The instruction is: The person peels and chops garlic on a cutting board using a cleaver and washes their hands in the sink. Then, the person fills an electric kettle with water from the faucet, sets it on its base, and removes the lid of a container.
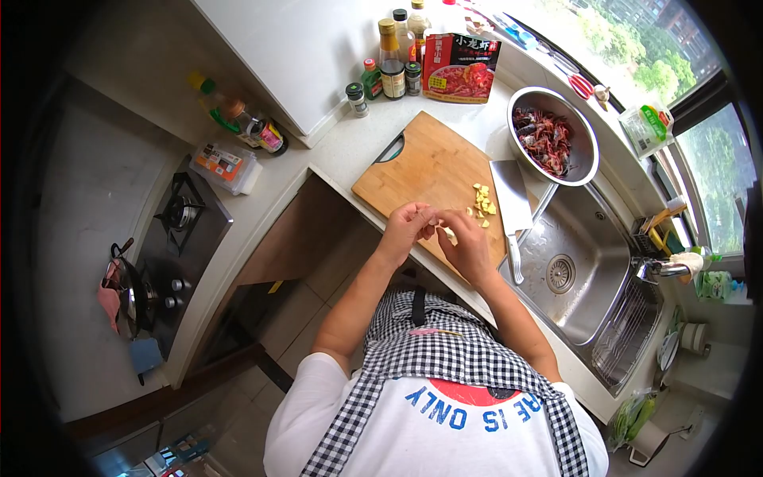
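Note:
My left hand (407, 227) and my right hand (465, 243) meet above the near edge of the wooden cutting board (433, 163). Fingertips of both are pinched together on a small pale piece (434, 222) that looks like a garlic clove; the fingers mostly cover it. Chopped yellow pieces (484, 201) lie on the board just beyond my right hand. To their right a cleaver (509, 193) rests flat along the board's edge, its pale handle toward me.
A steel bowl of crayfish (550, 137) stands at the back right, beside the sink (556, 258). Sauce bottles (391, 63) and a red-black seasoning packet (461, 67) line the back. On the left are the gas stove (184, 262) and a pan (135, 290).

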Demonstrator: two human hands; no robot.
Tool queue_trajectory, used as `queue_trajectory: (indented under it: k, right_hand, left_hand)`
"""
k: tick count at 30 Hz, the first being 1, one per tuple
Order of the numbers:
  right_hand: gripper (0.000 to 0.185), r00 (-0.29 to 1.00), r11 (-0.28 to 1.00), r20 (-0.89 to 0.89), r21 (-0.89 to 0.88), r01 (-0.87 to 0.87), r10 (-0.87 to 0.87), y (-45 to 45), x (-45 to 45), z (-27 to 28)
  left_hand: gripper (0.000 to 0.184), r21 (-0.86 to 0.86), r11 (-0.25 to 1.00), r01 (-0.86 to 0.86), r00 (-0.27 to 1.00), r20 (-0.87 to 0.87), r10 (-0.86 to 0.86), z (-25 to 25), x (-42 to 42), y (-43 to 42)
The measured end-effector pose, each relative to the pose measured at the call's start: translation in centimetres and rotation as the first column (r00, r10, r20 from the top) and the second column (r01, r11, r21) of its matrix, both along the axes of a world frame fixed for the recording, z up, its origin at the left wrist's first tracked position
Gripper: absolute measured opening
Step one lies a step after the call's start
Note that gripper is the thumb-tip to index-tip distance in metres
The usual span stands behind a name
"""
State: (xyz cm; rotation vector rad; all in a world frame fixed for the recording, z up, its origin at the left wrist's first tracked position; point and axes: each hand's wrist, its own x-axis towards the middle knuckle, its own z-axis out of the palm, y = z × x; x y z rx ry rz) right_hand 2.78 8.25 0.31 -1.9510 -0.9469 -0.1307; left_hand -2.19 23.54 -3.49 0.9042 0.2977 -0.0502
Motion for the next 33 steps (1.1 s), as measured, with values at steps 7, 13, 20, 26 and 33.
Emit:
queue_trajectory:
  k: [7,13,20,26,33]
  right_hand:
    - [0.022,0.857,0.991,-0.515,0.110,0.075,-0.008,-0.5,-0.2,-0.1]
    - [0.012,0.823,0.973,-0.566,0.213,0.093,0.045,-0.1,0.0,-1.8]
    - [0.011,0.822,0.965,-0.569,0.231,0.122,0.032,-0.2,-0.1,-2.5]
    - [0.011,0.830,0.969,-0.557,0.220,0.109,0.033,-0.2,-0.2,-1.6]
    - [0.012,0.770,0.942,-0.630,0.310,0.132,0.099,-0.1,-0.5,-2.4]
  left_hand:
    - [0.016,0.050,0.999,-0.022,1.000,-0.021,0.023,0.8,-0.5,-0.2]
    - [0.017,0.065,0.997,-0.036,0.999,-0.017,0.037,1.4,-0.4,-0.2]
    - [0.019,0.075,0.996,-0.053,0.999,0.014,0.052,1.5,-0.4,-0.5]
    - [0.021,0.118,0.991,-0.063,0.997,0.054,0.057,1.0,-0.3,-0.5]
    - [0.021,0.143,0.989,-0.047,0.997,0.062,0.038,1.2,-0.4,-0.4]
